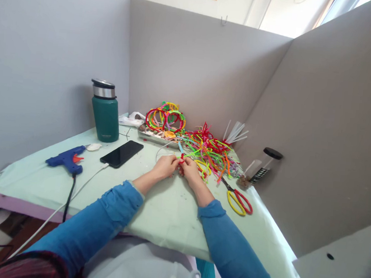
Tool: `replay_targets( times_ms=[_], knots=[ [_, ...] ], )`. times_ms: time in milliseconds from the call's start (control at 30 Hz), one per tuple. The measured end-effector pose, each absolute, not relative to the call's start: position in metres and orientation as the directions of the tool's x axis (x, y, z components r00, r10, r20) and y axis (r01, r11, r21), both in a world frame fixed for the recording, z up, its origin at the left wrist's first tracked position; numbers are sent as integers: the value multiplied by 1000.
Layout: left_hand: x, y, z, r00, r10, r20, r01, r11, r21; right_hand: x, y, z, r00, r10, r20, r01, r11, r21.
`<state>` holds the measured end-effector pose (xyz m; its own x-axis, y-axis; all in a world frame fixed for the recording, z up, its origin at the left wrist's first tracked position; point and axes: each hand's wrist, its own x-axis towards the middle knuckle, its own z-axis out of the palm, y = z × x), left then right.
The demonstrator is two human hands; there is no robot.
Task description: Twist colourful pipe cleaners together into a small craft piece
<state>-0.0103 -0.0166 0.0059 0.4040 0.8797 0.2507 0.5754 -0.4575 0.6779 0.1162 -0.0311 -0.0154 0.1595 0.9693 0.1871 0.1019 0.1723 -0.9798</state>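
My left hand (165, 167) and my right hand (189, 170) meet over the middle of the table, fingertips pinched together. Between them is a small red pipe cleaner piece (182, 157), mostly hidden by the fingers. Just beyond my hands lies a tangled heap of coloured pipe cleaners (209, 148) in red, green, orange and yellow. To the right of my right hand, scissors (239, 201) with one yellow and one red handle lie on the table, their blades under the heap's edge.
Left of my hands lie a black phone (121, 154) on a white cable and a blue glue gun (67, 158). A green bottle (105, 118) stands behind them. A metal tray (159, 141) holds pipe cleaner rings (166, 119). White glue sticks (237, 133) and a black-lidded jar (263, 166) are at right. Grey partitions (199, 66) enclose the table.
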Motion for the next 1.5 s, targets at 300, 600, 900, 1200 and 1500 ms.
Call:
replay_targets(
  times_ms=[300, 600, 900, 1200, 1500],
  knots=[
    [-11, -14, 5, 394, 877, 274, 553, -465, 692, 117, -30, -17, 147, 969, 197, 73, 188, -980],
    [-11, -15, 7, 401, 881, 252, 487, -438, 756, 119, -31, -16, 130, 958, 255, 52, 250, -967],
    [-11, -14, 10, 362, 874, 324, 566, -482, 669, 119, -28, -18, 124, 962, 243, 39, 240, -970],
    [-11, -11, 7, 353, 856, 377, 616, -516, 596, 120, -29, -19, 109, 958, 266, 72, 259, -963],
    [-12, -10, 4, 361, 848, 389, 645, -528, 553, 120, -26, -20, 116, 950, 291, 133, 275, -952]
  ],
)
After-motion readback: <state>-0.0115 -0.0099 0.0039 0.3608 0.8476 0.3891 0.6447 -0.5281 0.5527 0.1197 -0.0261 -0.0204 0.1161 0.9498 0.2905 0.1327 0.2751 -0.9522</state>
